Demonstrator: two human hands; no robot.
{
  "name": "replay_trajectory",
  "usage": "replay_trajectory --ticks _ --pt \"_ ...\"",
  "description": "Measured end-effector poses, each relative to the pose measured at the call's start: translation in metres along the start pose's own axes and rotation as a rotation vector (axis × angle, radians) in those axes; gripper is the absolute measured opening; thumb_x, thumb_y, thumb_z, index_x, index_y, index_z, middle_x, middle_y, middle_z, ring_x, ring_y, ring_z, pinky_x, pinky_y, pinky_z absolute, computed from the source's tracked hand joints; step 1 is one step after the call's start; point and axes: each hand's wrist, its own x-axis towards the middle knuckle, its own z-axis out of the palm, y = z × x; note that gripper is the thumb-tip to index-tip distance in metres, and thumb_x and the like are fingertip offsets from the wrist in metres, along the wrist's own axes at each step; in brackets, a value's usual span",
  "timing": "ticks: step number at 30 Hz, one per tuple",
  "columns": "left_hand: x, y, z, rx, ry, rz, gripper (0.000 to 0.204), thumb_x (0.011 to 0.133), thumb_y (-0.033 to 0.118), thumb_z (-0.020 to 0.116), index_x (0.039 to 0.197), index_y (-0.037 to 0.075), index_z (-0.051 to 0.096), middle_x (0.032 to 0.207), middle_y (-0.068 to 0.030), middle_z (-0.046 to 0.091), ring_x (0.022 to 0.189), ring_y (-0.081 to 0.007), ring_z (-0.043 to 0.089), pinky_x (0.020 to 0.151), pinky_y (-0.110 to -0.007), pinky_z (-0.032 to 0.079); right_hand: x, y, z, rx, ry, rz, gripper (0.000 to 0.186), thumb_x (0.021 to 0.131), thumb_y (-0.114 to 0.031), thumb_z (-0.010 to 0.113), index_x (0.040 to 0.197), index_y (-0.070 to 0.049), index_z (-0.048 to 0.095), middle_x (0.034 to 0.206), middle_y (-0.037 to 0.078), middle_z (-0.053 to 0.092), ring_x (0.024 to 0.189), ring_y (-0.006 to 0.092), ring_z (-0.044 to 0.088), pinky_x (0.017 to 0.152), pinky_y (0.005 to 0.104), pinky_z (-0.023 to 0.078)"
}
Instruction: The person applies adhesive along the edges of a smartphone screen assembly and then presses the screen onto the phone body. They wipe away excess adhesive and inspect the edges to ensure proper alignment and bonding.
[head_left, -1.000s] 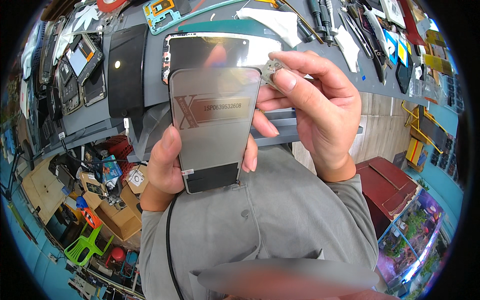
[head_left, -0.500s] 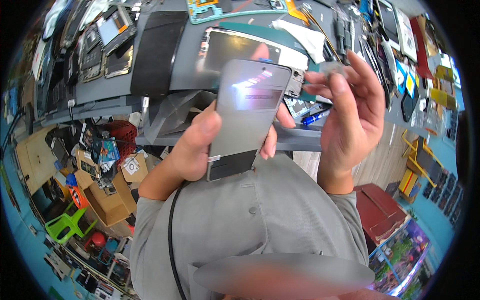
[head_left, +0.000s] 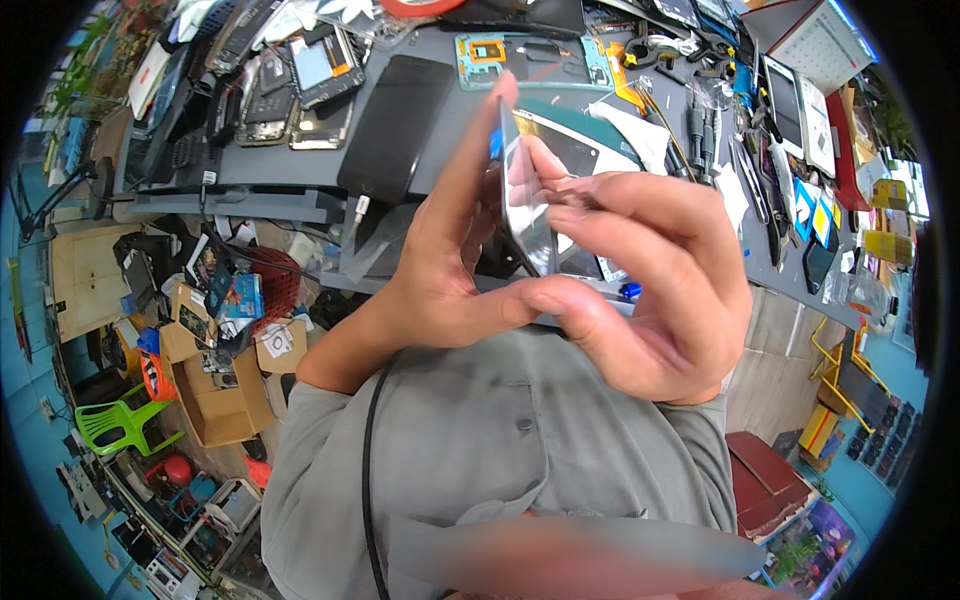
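Both hands meet in front of the person's chest and pinch a thin, glossy phone screen panel [head_left: 528, 215] between them, turned so that it shows almost edge-on. On the panel's left side, the left hand [head_left: 445, 265] lies with its palm against that face, its fingers stretched up along it and its thumb crossing beneath the lower end. From the other side the right hand [head_left: 650, 285] closes on the panel, fingers curled over the upper right edge and the thumb pressing near the bottom, just touching the left thumb. Held upright and slightly tilted, the panel stands above the near edge of the grey workbench [head_left: 450, 110], clear of its surface. Behind the hands a black phone [head_left: 397, 128] lies flat on the bench, and further back sits a teal phone frame [head_left: 530, 58] with an orange part in it. Screwdrivers [head_left: 700, 125] rest to the right, near more screens. Below the bench on the left are cardboard boxes [head_left: 225, 395] and a green plastic chair [head_left: 120, 425].
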Motion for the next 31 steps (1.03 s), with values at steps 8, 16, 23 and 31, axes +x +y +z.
replay_trajectory --ticks 8,16,23,31 --pt "0.007 -0.010 -0.004 0.024 0.040 0.201 0.098 0.099 0.023 0.086 0.170 0.007 0.021 0.141 -0.0205 0.056 0.132 -0.0373 0.067 0.114 -0.055 0.056 0.005 -0.015 0.013 0.011 -0.005 -0.030 0.037 0.077 0.004 0.091 0.113 0.008 0.080 0.117 0.023 0.074 0.105 0.0341 0.077 0.092 0.0421 0.064" --pt "0.006 -0.019 -0.013 0.041 0.035 0.319 0.105 0.086 0.011 0.094 0.164 0.006 0.023 0.143 -0.0256 0.057 0.135 -0.0383 0.063 0.117 -0.056 0.052 0.001 -0.018 0.018 0.046 -0.019 -0.060 0.038 0.073 0.011 0.083 0.111 0.009 0.079 0.117 0.023 0.074 0.105 0.0367 0.078 0.090 0.0430 0.064" --pt "0.008 -0.016 -0.010 0.104 0.060 0.355 0.093 0.094 0.018 0.089 0.161 0.012 0.026 0.141 -0.0268 0.059 0.133 -0.0423 0.064 0.118 -0.063 0.050 0.002 -0.017 0.020 -0.139 0.004 -0.209 0.035 0.070 0.011 0.082 0.104 0.007 0.079 0.108 0.019 0.076 0.097 0.0362 0.080 0.091 0.0470 0.067" --pt "0.010 -0.025 -0.019 0.134 0.023 0.423 0.104 0.084 0.014 0.097 0.158 0.006 0.025 0.145 -0.0261 0.058 0.134 -0.0407 0.065 0.116 -0.058 0.053 0.002 -0.016 0.024 -0.222 0.040 -0.274 0.032 0.068 0.011 0.081 0.099 0.006 0.079 0.104 0.018 0.076 0.091 0.0341 0.080 0.089 0.0464 0.071"
